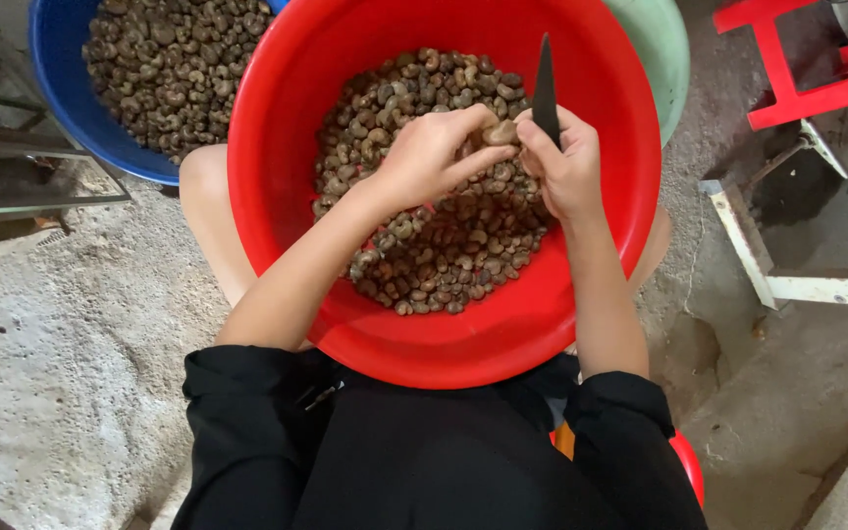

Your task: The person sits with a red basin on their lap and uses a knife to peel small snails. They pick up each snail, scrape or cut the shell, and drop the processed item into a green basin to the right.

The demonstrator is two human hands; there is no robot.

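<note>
Looking down past our black sleeves, we start at the far left with a blue tub [61, 88] on the rough concrete floor [61, 334], heaped with brown cashew nuts in their shells [169, 69]. Just beside it, overlapping its right edge, sits the big red basin [277, 196] that we hold on our lap, and a second pile of the same brown nuts [444, 245] fills its middle.

Over that pile our left hand [434, 152] is curled closed, thumb and fingers pinching a single pale nut [500, 132] which it holds above the heap, right where our two hands meet. Our right hand [566, 167] touches the left one at that nut and is closed in a fist around the handle of a small dark knife [545, 93], the blade standing up and pointing away from us, its base right against the pale nut. We cannot tell whether the edge is cutting into the shell.

Behind the basin's right rim a pale green tub [664, 49] peeks out. Farther right, well apart from our hands, a red metal frame [787, 79] stands at the top corner, and a white painted bar [748, 245] lies on the floor below it.
</note>
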